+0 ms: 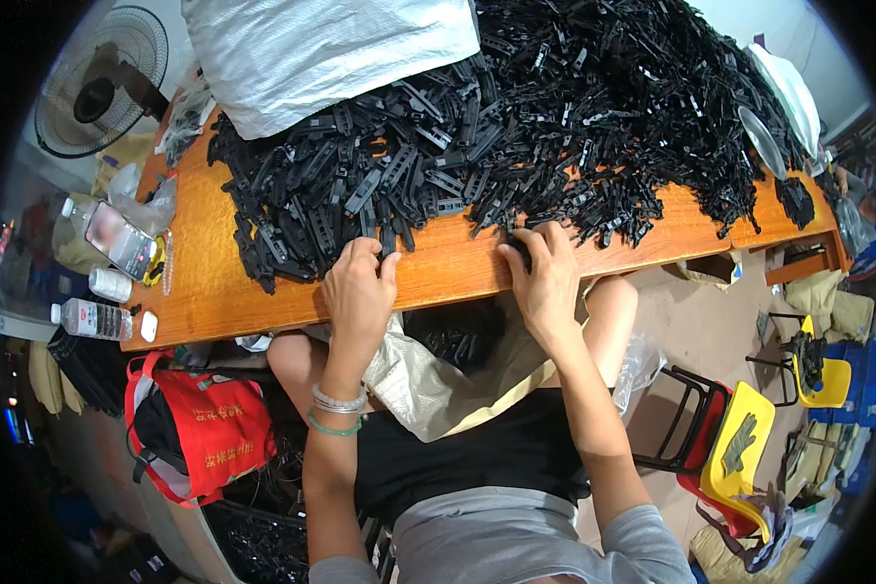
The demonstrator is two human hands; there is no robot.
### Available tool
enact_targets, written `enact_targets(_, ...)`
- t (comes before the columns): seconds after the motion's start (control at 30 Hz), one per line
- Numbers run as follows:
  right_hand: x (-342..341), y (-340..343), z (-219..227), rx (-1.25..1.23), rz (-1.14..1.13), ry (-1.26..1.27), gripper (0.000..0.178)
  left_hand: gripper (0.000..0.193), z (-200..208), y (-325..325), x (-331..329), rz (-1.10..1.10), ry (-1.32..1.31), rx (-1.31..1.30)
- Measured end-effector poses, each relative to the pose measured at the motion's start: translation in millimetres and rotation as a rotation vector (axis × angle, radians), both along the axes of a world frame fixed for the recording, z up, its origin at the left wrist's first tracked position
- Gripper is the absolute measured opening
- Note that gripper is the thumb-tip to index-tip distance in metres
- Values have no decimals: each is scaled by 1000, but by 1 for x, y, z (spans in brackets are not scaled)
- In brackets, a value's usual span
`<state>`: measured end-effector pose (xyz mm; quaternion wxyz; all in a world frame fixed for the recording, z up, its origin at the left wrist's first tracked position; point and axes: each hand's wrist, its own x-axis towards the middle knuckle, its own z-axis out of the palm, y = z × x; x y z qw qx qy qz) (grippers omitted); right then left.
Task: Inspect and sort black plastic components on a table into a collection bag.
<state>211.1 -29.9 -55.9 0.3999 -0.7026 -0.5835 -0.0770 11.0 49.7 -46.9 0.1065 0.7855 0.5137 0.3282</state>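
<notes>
Two kinds of black plastic pieces lie heaped along the wooden table (204, 292). Long slotted black plastic strips (326, 219) are on the left, and smaller black plastic clips (594, 200) are to the right. At the table's front edge my left hand (358, 297) is closed, its thumb and fingertips at the lower end of a slotted strip (387, 237). My right hand (547, 282) pinches a small dark plastic piece, mostly hidden by the fingers, beside the clips. Across my lap, below the edge, an open woven sack (414, 389) holds dark pieces.
A white woven sack (331, 58) covers the back left of the heap. Bottles (92, 319), a phone (117, 238) and a fan (97, 92) are at left. Below hangs a red bag (214, 428). Yellow chairs (749, 428) stand at right, one with a grey glove (740, 443).
</notes>
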Motion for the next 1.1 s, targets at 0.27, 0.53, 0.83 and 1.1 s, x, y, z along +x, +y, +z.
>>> enact_targets(0.27,6,-14,1,13,-68,19,21,19,-6,-7,-4,13,-81,-7)
enact_targets(0.53,16,-19,13,64,-72,-12,20,16,-9,-35,-7,15,-537,-256)
enact_targets(0.83,2,-37,35,-118,491,1099,32,9,6,-53,-3,-422,-1264,-1081)
enact_targets(1.1,-25,-57,35,-235,648,1146,20,27,11,-62,-2,-494,-1100,-1105)
